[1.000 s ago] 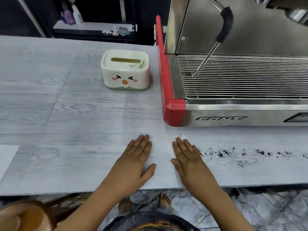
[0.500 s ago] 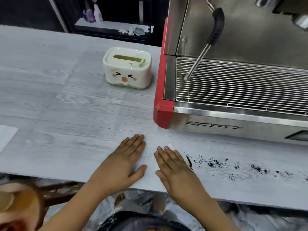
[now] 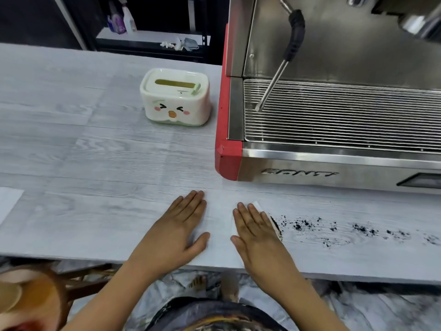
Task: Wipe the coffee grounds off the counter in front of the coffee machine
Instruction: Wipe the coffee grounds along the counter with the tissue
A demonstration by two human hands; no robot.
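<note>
Coffee machine (image 3: 334, 139), front lettering blurred, unreadable

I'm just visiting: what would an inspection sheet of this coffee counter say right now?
Surface: grey wood-look counter, bare in front of the left hand.
Job's things: coffee grounds scattered before the coffee machine; white tissue flat under the right hand, its right edge dark with grounds.
Clutter: duck-face tissue box left of the machine; white sheet at the far left edge.
Hands: left hand flat on the counter; right hand pressing the tissue.
Cables: nothing seen.
Surroundings: shelf with spray bottles behind; wooden stool below.
</note>
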